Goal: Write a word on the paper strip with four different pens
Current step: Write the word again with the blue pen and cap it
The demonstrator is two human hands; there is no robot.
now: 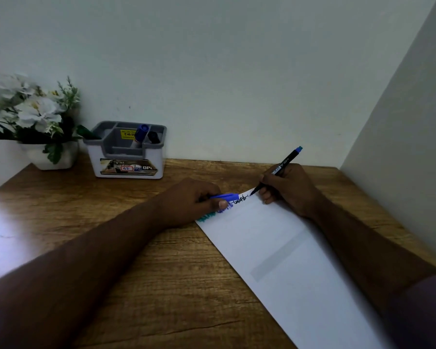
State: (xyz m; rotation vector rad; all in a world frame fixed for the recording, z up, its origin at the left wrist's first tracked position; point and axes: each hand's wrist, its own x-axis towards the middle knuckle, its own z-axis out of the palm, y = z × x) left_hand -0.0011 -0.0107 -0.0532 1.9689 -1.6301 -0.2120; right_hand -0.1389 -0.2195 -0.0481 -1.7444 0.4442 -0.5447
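Right hand [287, 190] is gripping black pen [278, 170], tip touching paper [287, 260] on desk [161, 273]; left hand [191, 200] is closing its grip on blue cap [225, 196]

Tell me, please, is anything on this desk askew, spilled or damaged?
Nothing is spilled or broken. The paper strip lies diagonally across the wooden desk, probably turned for writing. The left hand holds it down while also holding a blue pen; the right hand writes with a black pen.

Dim; glare on desk [15, 222] left, edges blurry.
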